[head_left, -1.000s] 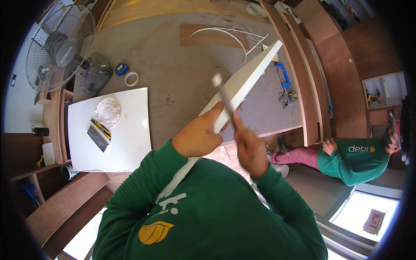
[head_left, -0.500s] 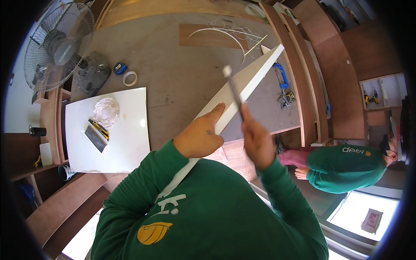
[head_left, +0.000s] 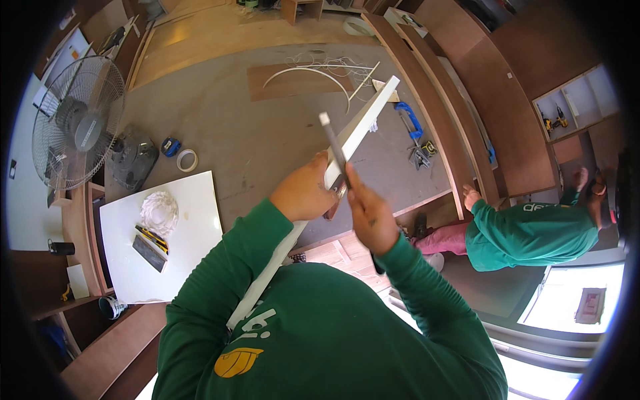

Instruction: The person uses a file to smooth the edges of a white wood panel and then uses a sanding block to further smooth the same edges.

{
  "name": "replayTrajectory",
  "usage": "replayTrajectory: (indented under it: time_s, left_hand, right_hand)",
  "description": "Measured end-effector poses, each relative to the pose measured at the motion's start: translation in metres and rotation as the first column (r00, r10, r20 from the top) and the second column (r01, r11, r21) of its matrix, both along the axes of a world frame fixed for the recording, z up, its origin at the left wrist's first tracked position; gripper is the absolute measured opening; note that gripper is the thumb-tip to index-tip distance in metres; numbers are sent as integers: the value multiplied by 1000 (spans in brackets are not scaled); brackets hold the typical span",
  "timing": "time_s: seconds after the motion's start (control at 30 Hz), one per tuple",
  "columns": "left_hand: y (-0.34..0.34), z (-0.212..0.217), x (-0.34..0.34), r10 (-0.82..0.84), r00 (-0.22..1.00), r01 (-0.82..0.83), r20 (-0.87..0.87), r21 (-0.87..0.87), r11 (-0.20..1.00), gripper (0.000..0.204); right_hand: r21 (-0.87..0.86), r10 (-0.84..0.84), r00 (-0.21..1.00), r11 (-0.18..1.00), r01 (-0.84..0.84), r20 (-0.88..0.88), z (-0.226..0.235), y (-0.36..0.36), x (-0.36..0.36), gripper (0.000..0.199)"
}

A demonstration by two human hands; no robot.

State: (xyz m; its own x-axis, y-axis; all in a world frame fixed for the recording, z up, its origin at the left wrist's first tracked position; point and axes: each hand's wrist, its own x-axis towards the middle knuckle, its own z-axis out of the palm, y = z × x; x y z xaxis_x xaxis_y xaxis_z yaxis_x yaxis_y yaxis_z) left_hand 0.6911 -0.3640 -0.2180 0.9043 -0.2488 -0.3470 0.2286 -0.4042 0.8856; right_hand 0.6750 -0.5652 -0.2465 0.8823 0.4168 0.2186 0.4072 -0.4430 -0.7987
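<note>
A long, narrow white board [head_left: 379, 105] slants from against my body up toward the far right, its narrow edge turned up. My left hand [head_left: 303, 191] is closed around it near the middle, thumb side by the edge. In my right hand [head_left: 375, 223] is a slim, flat dark file [head_left: 335, 145] with a pale tip, the fingers wrapped around its lower end. The file crosses the board's edge just right of my left hand; whether it touches I cannot tell. A small brown piece [head_left: 333, 210] shows below the board between my hands.
A white panel [head_left: 193, 233] at left bears a bundled cloth [head_left: 159, 211], yellow cutter [head_left: 152, 238] and grey block [head_left: 149, 254]. Beyond are a fan [head_left: 83, 127], blue tape measure [head_left: 171, 146] and tape roll [head_left: 179, 162]. Right: a blue clamp [head_left: 412, 121] and a co-worker [head_left: 533, 230].
The board has turned so its broad face shows less. My right hand and the file have moved down and left, closer to my left hand. The co-worker's arm has been raised.
</note>
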Motion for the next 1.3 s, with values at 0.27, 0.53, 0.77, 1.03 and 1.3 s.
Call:
replayTrajectory:
  time_s: [0.27, 0.53, 0.77, 1.03, 1.3]
  left_hand:
    - [-9, -22, -1, 20, 987, 5, 158, -153, 988, 84]
    - [-6, -22, -1, 42, 992, -14, 118, -232, 973, 86]
    - [-9, -38, 0, 36, 984, -7, 174, -168, 986, 93]
    - [-9, -27, -2, 28, 996, -5, 88, -248, 969, 92]
    - [-13, -34, 2, 10, 986, 12, 168, -127, 992, 93]
  right_hand:
    - [-76, -116, 993, 990, 116, 7, -24, -22, 90, 44]
    - [-25, -3, 996, 1000, 5, 94, -17, -16, 29, 57]
    - [-48, -69, 995, 996, 73, 70, -25, -27, 95, 50]
    - [-3, 21, 998, 1000, -21, 53, -16, -22, 15, 64]
    - [18, -153, 975, 988, 152, 158, -29, -38, 147, 49]
